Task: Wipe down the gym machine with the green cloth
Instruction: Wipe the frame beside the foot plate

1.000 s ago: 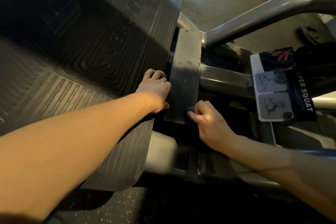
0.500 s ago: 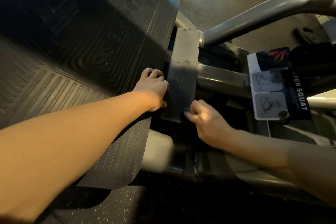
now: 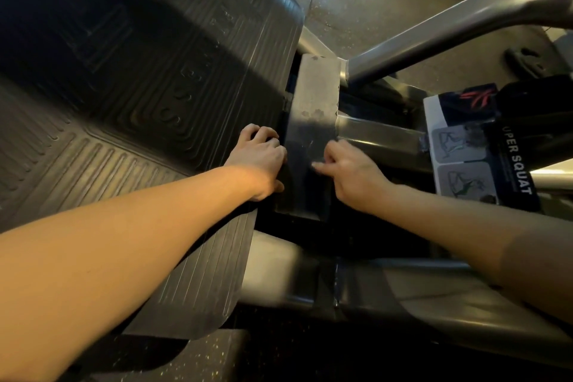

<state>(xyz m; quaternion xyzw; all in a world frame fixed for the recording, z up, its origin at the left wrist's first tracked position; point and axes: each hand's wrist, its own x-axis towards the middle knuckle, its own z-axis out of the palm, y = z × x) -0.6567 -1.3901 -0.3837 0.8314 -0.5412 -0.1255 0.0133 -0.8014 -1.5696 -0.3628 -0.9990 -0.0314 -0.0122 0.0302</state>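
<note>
My left grip (image 3: 260, 160) sits at the right edge of the ribbed footplate (image 3: 148, 93) of the machine (image 3: 379, 136). The knuckles are up and the fingers curl down over that edge. I cannot tell whether they clamp the edge or something beneath them.

My right grip (image 3: 347, 170) is just across from it, on the far side of the grey plate (image 3: 313, 102) that stands between my two grips. Its fingers are curled in, with one fingertip (image 3: 314, 165) against the plate's face. Its underside is in shadow, so I cannot tell whether it is clamped on anything.

A dark shape (image 3: 286, 177) lies between my left thumb and the plate. It is too dim for me to say whether it is the cloth, and I see no green anywhere.

The plate has pale scuffs above my grips. From near its top a tube (image 3: 434, 31) slants up to the right. A label (image 3: 474, 149) reading "UPER SQUAT", with two exercise drawings, sits on the frame just above my right forearm. A beam (image 3: 387, 298) crosses beneath both forearms, and speckled floor (image 3: 198, 357) shows below my left arm.
</note>
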